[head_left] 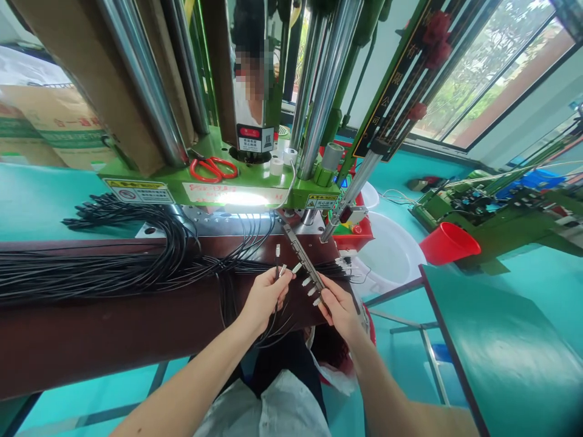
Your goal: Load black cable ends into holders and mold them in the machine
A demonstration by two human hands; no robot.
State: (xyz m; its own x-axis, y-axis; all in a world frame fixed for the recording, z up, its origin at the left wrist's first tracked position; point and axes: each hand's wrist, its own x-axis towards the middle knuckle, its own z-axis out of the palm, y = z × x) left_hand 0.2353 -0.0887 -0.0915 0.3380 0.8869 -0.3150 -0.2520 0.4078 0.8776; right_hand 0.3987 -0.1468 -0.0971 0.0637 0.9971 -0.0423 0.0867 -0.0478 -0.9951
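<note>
My left hand pinches several black cables with metal plug ends, and one plug points toward the bar. A long, narrow metal bar with slots slants away from me, its near end gripped by my right hand. Several pale plugs stick out along the left edge of the bar, close to my right fingers. Whether the left hand's plug touches the bar, I cannot tell. Another cable end stands up above my left fingers. The cables' lower lengths hang beneath the left hand.
A thick bundle of black cables lies along the brown bench. Behind it stands a green press with a lit lamp, steel columns and red-handled scissors. To the right are a white tub, a red bucket and a green table.
</note>
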